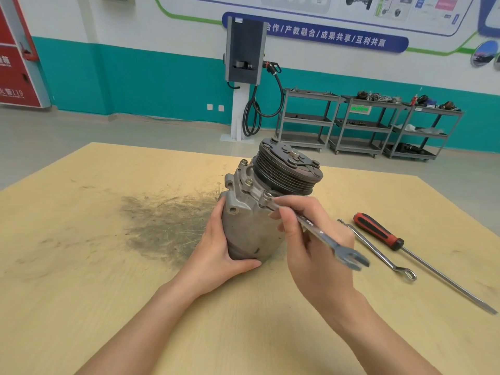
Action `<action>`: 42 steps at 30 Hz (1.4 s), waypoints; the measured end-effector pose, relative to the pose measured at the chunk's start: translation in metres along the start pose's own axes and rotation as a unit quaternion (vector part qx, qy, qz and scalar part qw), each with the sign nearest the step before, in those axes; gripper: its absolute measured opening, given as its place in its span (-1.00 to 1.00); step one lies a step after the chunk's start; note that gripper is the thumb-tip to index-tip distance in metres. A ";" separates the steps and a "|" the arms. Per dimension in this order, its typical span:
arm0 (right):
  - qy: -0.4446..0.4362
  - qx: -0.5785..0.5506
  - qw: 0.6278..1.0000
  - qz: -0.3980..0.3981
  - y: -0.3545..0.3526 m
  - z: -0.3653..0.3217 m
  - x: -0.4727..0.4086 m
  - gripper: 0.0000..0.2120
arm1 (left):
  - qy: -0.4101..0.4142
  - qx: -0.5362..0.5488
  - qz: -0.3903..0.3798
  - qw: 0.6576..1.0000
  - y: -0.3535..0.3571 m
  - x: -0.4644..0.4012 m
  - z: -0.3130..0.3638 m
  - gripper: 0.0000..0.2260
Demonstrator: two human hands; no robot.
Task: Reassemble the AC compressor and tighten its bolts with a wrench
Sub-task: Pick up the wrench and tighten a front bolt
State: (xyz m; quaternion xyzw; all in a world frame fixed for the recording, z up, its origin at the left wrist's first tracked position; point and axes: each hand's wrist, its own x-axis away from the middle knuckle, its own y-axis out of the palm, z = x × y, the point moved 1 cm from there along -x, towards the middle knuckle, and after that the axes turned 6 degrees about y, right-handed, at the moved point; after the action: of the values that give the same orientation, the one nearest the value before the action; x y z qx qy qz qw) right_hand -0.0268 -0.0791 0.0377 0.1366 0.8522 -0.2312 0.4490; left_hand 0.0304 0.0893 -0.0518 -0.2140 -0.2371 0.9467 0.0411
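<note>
At centre frame, the compressor [254,212] stands assembled on the worktop [108,266], pulley up, three bolts seated. Left hand [224,250] wraps its body; right hand [311,239] pinches a wrench [324,239] on the nearest bolt [267,196]. Tightening appears underway; the remaining bolts probably still need it.

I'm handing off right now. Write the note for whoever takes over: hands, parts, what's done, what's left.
Left hand grips the compressor body, holding it upright on the table, pulley up.
Right hand holds the wrench, its far end on the front flange bolt.
Three flange bolts show in place; how tight they are cannot be told.
Left: tighten this bolt, then check the others.
A second wrench and a screwdriver lie to the right.
</note>
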 end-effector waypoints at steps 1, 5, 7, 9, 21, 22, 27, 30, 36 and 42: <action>0.016 -0.018 1.000 0.000 0.000 -0.003 -0.003 -0.78 | 0.001 -0.002 0.000 1.000 0.000 0.000 0.000 0.18; 0.107 -0.113 0.987 -0.047 0.000 -0.013 -0.018 -0.90 | 0.000 -0.002 0.002 1.000 0.000 0.000 0.000 0.18; 0.145 -0.137 0.978 -0.063 0.002 -0.014 -0.022 -0.90 | 0.000 -0.002 0.003 1.000 0.000 0.000 0.000 0.17; 0.160 -0.122 0.978 -0.058 0.006 -0.012 -0.025 -0.86 | 0.003 -0.008 0.002 1.000 0.000 0.000 0.000 0.16; 0.198 -0.202 0.957 -0.065 0.011 0.003 -0.020 -0.85 | -0.007 -0.013 0.004 1.000 0.001 0.000 -0.002 0.15; 0.211 -0.228 0.948 -0.069 0.011 0.004 -0.019 -0.84 | -0.007 -0.013 0.005 1.000 0.001 0.000 -0.002 0.15; 0.269 -0.305 0.910 -0.077 0.014 0.008 -0.015 -0.78 | -0.003 -0.012 0.009 1.000 0.001 0.000 -0.002 0.15; 0.200 -0.199 0.957 -0.067 0.013 0.003 -0.013 -0.82 | 0.000 -0.015 0.009 1.000 0.001 0.000 -0.001 0.17; 0.059 0.016 0.998 -0.029 0.020 -0.017 -0.020 -0.83 | 0.005 -0.018 0.009 1.000 -0.001 0.001 0.002 0.19; -0.068 0.163 0.984 -0.038 0.030 -0.035 -0.019 -0.79 | -0.016 -0.035 -0.032 0.999 -0.001 0.001 0.006 0.07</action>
State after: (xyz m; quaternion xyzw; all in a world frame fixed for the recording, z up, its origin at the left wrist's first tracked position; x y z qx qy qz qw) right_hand -0.0275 -0.0360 0.0623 0.1597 0.7753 -0.3926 0.4683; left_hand 0.0274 0.0879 -0.0469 -0.1929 -0.2773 0.9393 0.0601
